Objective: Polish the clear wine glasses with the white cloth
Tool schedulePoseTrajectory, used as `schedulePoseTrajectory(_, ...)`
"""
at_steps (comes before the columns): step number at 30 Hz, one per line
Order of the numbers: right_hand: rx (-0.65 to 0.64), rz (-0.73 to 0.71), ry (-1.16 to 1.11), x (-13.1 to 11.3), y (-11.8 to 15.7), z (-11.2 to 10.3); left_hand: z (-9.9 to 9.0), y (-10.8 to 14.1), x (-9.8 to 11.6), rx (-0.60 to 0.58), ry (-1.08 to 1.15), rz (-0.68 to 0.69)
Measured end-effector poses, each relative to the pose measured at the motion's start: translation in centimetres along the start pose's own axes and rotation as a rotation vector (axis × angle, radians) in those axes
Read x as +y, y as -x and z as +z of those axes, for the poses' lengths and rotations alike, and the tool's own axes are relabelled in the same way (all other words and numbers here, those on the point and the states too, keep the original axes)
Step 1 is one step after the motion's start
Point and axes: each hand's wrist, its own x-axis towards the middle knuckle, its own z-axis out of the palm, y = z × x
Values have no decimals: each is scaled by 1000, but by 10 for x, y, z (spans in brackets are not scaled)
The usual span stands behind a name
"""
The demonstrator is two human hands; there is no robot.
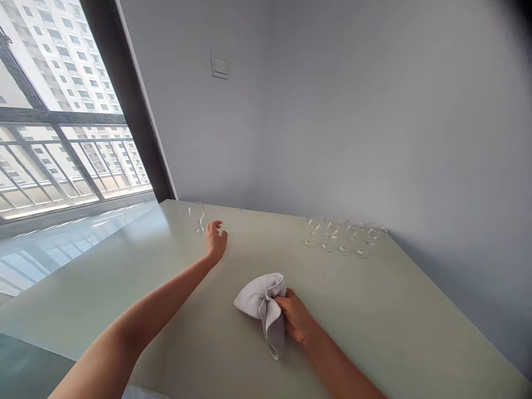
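My left hand (216, 239) is stretched out over the far left part of the table, fingers apart and curved, with nothing in it. Just left of its fingertips a clear stemmed glass (197, 216) stands upright; a small gap seems to lie between them, though contact is hard to tell. A light grey cloth (261, 296) is bunched in my right hand (295, 316), near the middle of the table, its folds hanging down to the front.
Several clear stemmed glasses (349, 235) stand in a row at the back right of the pale green table (357, 316), near the wall. Grey walls border the table's back and right edges. A window with railings is on the left.
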Motion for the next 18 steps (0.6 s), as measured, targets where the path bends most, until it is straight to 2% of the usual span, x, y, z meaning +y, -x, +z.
schedulePoseTrajectory(2,-96,-11,122,-2,6,4,35,14,20,-256,45,52)
schedulePoseTrajectory(5,-250,-12,256,-1,13,8,96,30,50,-522,85,46)
schedulePoseTrajectory(7,-328,-11,312,-1,15,7,136,39,68,-642,111,12)
schedulePoseTrajectory(10,-396,-4,368,-3,15,0,185,51,89,-741,181,-17)
schedulePoseTrajectory(12,-414,14,386,-5,14,-5,208,57,99,-788,230,-28)
schedulePoseTrajectory(14,-422,29,371,-7,14,-8,223,61,106,-826,265,-35)
schedulePoseTrajectory(16,-428,52,307,-6,13,-9,229,62,110,-849,280,-35)
schedulePoseTrajectory(18,-429,89,214,-5,12,-9,226,62,109,-849,278,-30)
